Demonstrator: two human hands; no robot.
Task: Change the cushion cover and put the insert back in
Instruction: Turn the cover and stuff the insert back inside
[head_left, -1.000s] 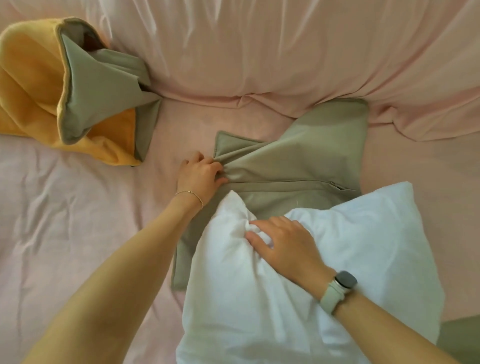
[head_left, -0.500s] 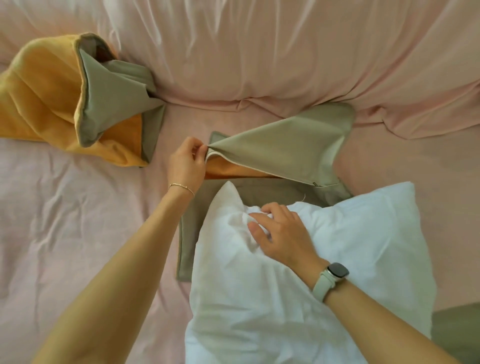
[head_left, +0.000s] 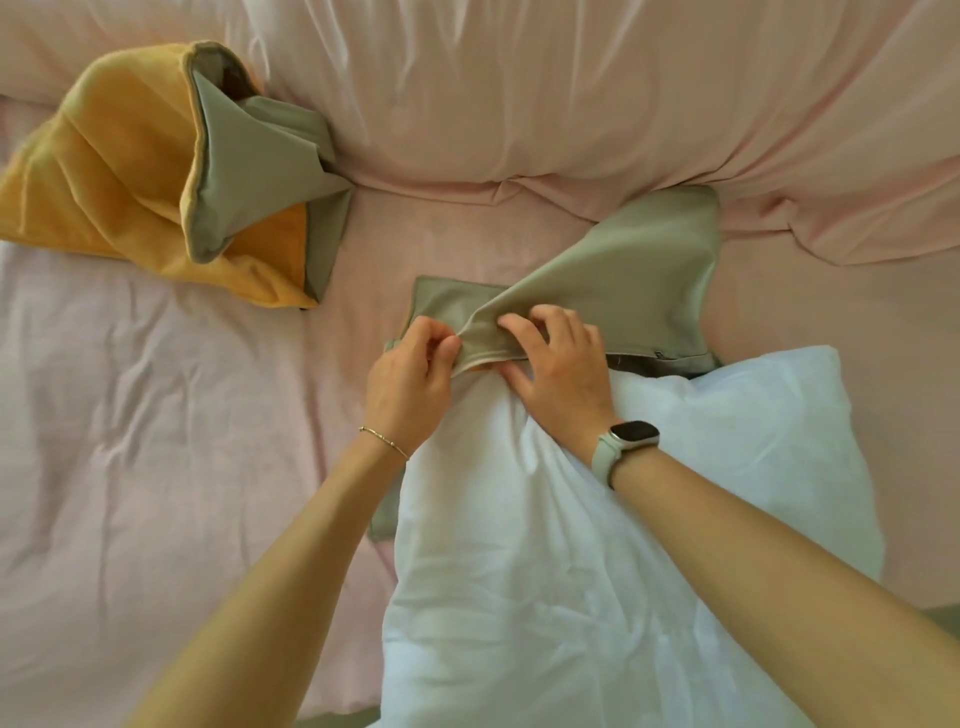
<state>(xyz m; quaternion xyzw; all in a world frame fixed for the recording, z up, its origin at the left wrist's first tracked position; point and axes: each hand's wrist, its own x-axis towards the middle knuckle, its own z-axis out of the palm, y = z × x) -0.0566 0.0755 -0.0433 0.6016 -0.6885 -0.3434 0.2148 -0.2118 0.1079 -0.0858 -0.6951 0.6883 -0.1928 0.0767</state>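
Both hands were at the mouth of the flat sage-green fabric cushion cover (head_left: 623, 270), which lay on the pink-sheeted bed (head_left: 156, 415), partly under the plump white pillow insert (head_left: 623, 571). The left hand (head_left: 408, 384) pinched the upper edge of the opening between thumb and fingers, a narrow grip on the cloth. The right hand (head_left: 558, 364) had its fingers curled over that same lifted edge, thumb below, holding the flap up. A sliver of orange lining showed inside the gap.

So where did the job stand? Off to the far left sat the crumpled orange-and-grey old cover (head_left: 156, 171), empty and set aside, so the stripping step looked finished. The insert's top corner sat just at the opening, touching the hands, but its bulk was wholly outside the cover. By my reading, the stuffing had barely begun: the mouth was being spread, the insert was lined up, and everything after that remained, namely feeding it in, seating the corners and closing the zip at the right end of the opening.
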